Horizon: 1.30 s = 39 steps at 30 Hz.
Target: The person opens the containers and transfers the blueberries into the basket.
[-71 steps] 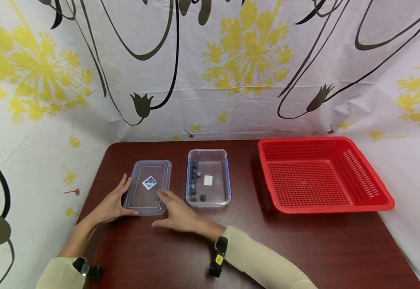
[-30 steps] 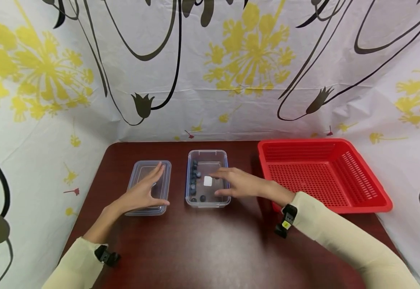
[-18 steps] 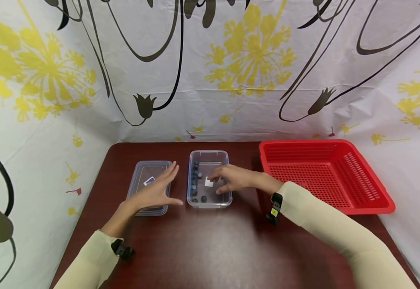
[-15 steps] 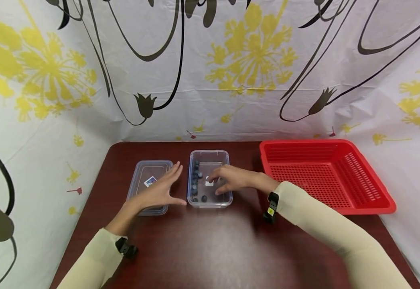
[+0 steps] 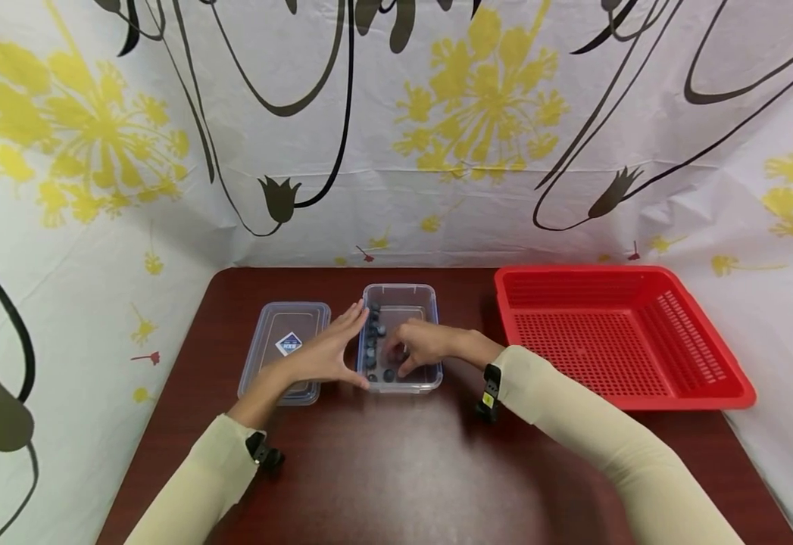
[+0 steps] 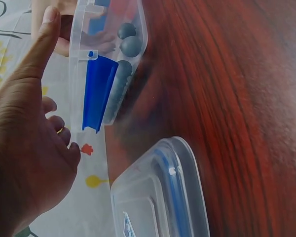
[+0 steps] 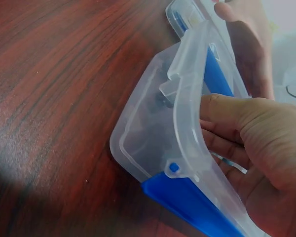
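A clear plastic container with blue side clips stands uncovered near the middle of the table. Several dark blue, round blueberries lie inside, mostly along its left wall. My right hand reaches down into it from the right, fingers bent and apart from the thumb. The thumb is close to a single blueberry; the other fingertips are blurred, and nothing shows in their grasp. My left hand spreads its straight fingers and thumb at the container's left wall; whether they touch it I cannot tell.
A clear lid-like box with a blue-and-white diamond sticker lies left of the container, partly under my left forearm. A large red perforated basket stands at the right. Patterned cloth hangs behind the dark wooden table.
Both hands left the stickered box. The right hand moved right, then lowered its fingers into the container; the left hand moved right to the container's left wall. The basket and containers stayed in place.
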{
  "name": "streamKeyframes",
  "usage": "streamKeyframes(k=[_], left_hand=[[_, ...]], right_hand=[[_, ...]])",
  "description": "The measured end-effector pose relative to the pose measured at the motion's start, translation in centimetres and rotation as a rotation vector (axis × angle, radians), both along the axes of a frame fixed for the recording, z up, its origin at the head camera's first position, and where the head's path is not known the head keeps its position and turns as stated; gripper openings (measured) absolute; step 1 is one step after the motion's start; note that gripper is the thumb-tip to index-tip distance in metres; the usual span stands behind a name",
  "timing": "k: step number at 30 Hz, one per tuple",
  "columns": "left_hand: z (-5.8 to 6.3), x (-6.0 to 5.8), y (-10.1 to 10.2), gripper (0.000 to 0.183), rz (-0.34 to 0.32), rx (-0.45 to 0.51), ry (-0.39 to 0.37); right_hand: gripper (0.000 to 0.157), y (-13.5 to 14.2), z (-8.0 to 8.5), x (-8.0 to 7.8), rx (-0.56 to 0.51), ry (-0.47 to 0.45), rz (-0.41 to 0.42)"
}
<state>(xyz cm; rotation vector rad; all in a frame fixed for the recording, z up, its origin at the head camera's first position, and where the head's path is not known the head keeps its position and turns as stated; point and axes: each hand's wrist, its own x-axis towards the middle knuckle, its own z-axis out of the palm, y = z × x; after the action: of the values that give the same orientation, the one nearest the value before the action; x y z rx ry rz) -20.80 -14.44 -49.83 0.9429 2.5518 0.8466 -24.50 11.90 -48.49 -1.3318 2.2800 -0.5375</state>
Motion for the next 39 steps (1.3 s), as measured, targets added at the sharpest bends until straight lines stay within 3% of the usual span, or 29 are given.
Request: streamKeyframes(k=[3,10,25,35,39], left_hand=[[-0.3,-0.2,0.3,0.140,-0.009,-0.031,0.008],[-0.4,-0.7,0.5,0.144,-0.035,-0.068,0.053],[-0.9,-0.9,0.3,0.144,-0.040,-0.111,0.042],[-0.5,-0.9,0.3,0.143,-0.032,-0.125,0.046],[-0.3,-0.9,0.4,0.143,-0.030,-0.139,0.038]], right_hand=[[0.032,-0.3,-0.4,0.1,0.004,-0.021,-0.008],[0.027,-0.8,-0.8,0.3,0.052,0.022,-0.017],[0.021,-1.3,-1.7,0.6,0.071,0.091,-0.025],[0.023,-1.3,-1.9,0.7,0.080,0.129,-0.033],[0.022,-1.1,-1.7,0.5,0.033,0.112,-0.021]])
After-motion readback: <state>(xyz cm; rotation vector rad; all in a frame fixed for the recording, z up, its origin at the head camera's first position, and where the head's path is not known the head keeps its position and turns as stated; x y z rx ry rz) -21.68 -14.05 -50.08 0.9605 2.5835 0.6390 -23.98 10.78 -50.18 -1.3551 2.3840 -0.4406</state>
